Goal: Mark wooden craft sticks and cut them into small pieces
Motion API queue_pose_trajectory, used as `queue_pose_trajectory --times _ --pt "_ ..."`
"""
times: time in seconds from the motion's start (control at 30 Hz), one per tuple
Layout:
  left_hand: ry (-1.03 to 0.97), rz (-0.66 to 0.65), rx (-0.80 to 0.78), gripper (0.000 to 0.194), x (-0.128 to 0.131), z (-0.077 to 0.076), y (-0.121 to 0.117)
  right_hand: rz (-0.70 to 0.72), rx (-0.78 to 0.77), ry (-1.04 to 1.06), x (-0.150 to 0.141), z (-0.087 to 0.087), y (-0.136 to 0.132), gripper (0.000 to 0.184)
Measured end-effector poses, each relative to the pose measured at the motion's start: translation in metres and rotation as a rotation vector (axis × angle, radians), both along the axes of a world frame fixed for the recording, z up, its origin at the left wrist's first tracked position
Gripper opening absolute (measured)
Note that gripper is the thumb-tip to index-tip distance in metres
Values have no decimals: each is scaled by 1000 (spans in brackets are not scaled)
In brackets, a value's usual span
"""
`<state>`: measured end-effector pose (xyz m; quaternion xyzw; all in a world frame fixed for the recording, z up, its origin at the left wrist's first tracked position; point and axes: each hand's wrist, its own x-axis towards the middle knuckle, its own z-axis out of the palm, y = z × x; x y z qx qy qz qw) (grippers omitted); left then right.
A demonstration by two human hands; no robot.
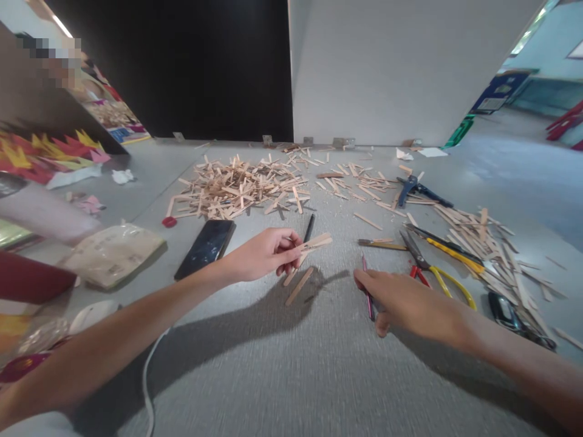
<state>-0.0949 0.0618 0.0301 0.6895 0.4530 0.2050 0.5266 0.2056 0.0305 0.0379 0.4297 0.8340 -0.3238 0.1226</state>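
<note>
Our left hand (266, 256) is curled, thumb and fingers pinched on a small bunch of flat, pale wooden sticks (321, 241). We hold them by one end, perhaps so the other end pokes out to the right where we can see it. Another flat, pale wooden stick (299, 287) lies on the grey, speckled table (273, 370), just to the near side.

Our right hand (401, 297) is part bent, with its fingers at a thin pink pencil (368, 303). The fingers are a little apart, and we cannot tell if they grip it or only touch it.

On the far left sits a big, messy heap of pale wooden sticks (241, 187), maybe put there so our arms have room to move. On the right lie the scissors with yellow handles (426, 262) and a long yellow and black cutter (453, 249). They seem to be there so our right hand can get them easily. A flat black phone (204, 249) lies on the left, beyond our left arm.
</note>
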Motion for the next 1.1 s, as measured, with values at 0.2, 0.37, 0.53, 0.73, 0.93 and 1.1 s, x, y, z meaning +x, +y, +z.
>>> queue_pose_trajectory --times 0.2,0.37,0.53,0.73,0.93,1.1 --pt "-125 12 -77 27 3 2 -6 11 -7 60 7 -10 1 37" --pt "-111 23 -103 27 6 4 -10 -11 -26 25 3 -6 1 40" --pt "-75 28 -60 25 6 5 -12 14 7 30 4 -5 1 36" --pt "8 48 71 23 7 7 -14 11 2 41 3 -5 1 30" --pt "47 51 259 22 10 7 -19 9 -28 19 1 -2 1 29" --pt "103 37 581 21 8 2 -25 9 89 -65 1 -5 2 30"
